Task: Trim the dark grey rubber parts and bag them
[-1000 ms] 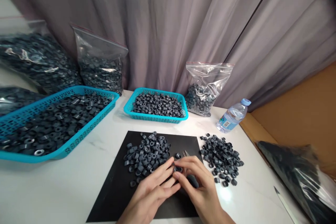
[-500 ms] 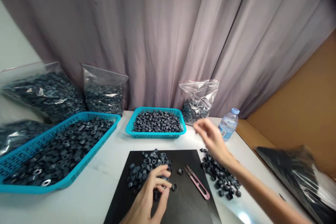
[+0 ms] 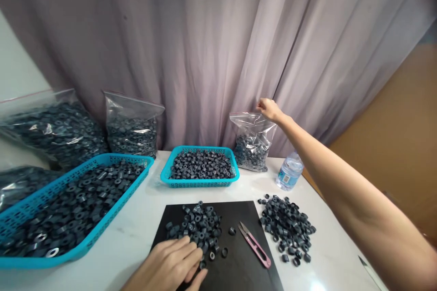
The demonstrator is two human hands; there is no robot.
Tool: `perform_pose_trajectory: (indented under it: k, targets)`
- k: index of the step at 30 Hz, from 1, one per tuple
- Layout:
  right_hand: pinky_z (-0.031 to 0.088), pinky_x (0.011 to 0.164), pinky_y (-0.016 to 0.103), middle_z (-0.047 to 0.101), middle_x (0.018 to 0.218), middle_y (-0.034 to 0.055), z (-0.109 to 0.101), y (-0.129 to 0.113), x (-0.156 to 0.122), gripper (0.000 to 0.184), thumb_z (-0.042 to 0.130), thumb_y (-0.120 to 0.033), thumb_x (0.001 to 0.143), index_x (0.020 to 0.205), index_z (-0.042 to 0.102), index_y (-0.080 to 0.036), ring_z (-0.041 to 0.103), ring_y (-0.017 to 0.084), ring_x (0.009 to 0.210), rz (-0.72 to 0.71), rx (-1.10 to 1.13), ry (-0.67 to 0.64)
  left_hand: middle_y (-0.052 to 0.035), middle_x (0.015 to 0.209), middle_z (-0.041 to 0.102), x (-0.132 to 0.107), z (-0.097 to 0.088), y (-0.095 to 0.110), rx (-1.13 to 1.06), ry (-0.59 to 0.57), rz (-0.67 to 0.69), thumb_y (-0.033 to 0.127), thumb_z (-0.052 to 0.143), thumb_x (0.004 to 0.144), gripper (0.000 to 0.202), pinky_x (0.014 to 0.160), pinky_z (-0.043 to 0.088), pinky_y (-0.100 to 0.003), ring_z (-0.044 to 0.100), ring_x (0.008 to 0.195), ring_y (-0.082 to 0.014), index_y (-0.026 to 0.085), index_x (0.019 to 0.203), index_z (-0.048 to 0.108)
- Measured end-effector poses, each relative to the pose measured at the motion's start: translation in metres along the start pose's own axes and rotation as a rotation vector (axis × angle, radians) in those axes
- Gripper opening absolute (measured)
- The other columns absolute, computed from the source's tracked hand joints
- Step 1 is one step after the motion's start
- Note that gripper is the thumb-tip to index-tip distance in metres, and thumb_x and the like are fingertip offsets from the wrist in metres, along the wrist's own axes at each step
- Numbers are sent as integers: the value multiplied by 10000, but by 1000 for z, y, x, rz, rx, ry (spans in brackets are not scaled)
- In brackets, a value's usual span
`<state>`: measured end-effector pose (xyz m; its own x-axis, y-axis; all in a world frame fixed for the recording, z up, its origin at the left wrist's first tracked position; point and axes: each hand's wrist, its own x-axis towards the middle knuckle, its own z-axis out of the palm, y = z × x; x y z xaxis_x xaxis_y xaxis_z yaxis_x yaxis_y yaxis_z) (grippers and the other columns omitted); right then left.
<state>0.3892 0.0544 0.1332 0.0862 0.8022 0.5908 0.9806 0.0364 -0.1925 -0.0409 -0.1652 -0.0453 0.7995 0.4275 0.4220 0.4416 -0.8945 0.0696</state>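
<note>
My right hand (image 3: 268,109) reaches far back and pinches the top edge of a clear zip bag (image 3: 251,138) partly filled with dark rubber rings, standing against the curtain. My left hand (image 3: 173,261) rests on the black mat (image 3: 239,273), fingers lying loosely flat at the near edge of a pile of dark rings (image 3: 200,227). Pink thread snips (image 3: 255,244) lie on the mat right of that pile. A second ring pile (image 3: 287,227) sits on the white table beside the mat.
A small teal basket (image 3: 201,166) of rings stands behind the mat, a large teal basket (image 3: 68,204) at left. More filled bags (image 3: 131,125) lean at back left. A water bottle (image 3: 288,170) stands at right, near a brown board (image 3: 392,145).
My right hand let go of the snips, which now lie on the mat, and rose back to the bag's top. My left hand settled flat by the pile. The view tilted upward.
</note>
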Motion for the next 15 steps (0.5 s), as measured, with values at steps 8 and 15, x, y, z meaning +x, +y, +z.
perform_pose_trajectory:
  k: [8,15]
  targets:
    - [585,878,427,639,1238,93,4,14,-3,291,643,-329,1009,1247,623,-163,666,232,1032,2,-147,-272,25,786,712,-2,6,-14,12,7,-55,197,501,982,205,750,478,-281,703,770,-177,237,807,600]
    - [586,875,421,639,1237,93,3,4,-5,284,642,-327,1010,1243,624,-166,667,229,1029,32,-256,-366,59,690,617,-9,-13,-25,-164,-365,-360,464,693,873,372,673,375,-272,600,654,-152,217,659,516]
